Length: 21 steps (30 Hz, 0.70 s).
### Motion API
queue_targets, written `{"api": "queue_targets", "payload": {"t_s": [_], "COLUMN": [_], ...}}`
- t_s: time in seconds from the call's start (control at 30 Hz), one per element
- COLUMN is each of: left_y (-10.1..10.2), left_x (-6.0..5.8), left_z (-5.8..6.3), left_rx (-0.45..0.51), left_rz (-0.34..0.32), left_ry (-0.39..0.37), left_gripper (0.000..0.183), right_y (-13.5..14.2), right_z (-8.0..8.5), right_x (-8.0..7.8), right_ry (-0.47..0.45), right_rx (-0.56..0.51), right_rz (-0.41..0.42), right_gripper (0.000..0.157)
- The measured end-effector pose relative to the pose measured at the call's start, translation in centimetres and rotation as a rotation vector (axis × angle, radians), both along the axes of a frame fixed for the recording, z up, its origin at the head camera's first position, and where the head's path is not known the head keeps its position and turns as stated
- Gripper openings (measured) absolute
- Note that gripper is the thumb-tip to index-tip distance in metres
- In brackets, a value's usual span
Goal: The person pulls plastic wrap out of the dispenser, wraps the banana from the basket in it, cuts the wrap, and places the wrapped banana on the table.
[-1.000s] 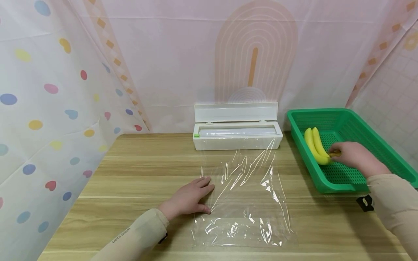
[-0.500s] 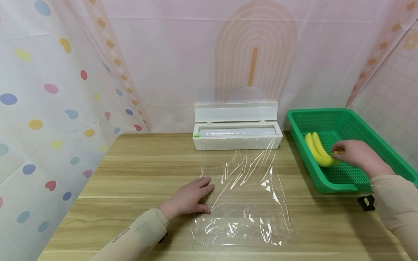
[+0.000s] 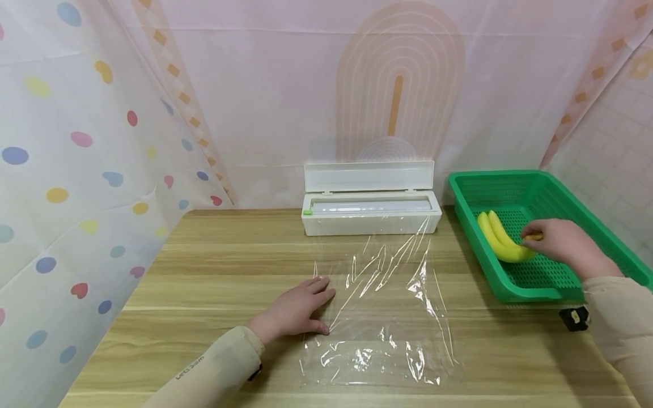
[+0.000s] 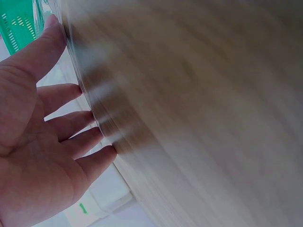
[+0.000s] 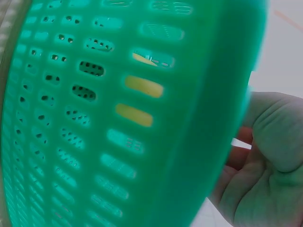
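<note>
A small bunch of yellow bananas (image 3: 502,249) sits inside the green basket (image 3: 528,293). My right hand (image 3: 563,243) reaches over the basket and pinches the brown stem end of the bunch. From the right wrist, the perforated basket wall hides the fingertips, and yellow shows through the slots. My left hand (image 3: 293,309) rests with spread fingers on the tabletop, at the left edge of a sheet of cling film (image 3: 377,323). In the left wrist view the fingertips of the left hand (image 4: 42,142) touch the surface. The film stretches flat and wrinkled toward me from a white dispenser box (image 3: 372,225).
The dispenser's lid (image 3: 369,175) is raised, showing the film roll (image 3: 372,206), and a green slider (image 3: 307,212) sits at its left end. Patterned cloth (image 3: 265,113) hangs behind and beside the wooden table (image 3: 204,255).
My right hand has shifted slightly rightward, and the bananas have moved a little right and toward me inside the basket. My left hand and the cling film have stayed put.
</note>
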<state>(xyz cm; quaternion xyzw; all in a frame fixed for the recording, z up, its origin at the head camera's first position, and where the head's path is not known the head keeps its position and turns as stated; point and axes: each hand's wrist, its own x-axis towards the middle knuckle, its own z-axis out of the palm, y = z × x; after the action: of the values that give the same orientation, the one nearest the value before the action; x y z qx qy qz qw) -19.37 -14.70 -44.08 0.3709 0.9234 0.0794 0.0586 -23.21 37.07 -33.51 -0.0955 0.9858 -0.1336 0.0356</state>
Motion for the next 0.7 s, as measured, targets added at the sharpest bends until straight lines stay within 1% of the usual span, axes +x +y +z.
{"api": "queue_targets", "payload": {"t_s": [0.33,0.7], "left_y": [0.08,0.02], "left_x": [0.08,0.12], "left_z": [0.07,0.06], "left_rx": [0.001,-0.008], "left_rz": [0.009,-0.003], "left_ry": [-0.009,0.010], "left_gripper": [0.083,0.083], "right_y": [0.14,0.56], "right_z": [0.28,0.20], "right_x": [0.31,0.51], "right_ry": [0.018,0.029], "right_rx": [-0.004,0.006], "right_rz": [-0.011,-0.009], "right_gripper": [0.029,0.029]}}
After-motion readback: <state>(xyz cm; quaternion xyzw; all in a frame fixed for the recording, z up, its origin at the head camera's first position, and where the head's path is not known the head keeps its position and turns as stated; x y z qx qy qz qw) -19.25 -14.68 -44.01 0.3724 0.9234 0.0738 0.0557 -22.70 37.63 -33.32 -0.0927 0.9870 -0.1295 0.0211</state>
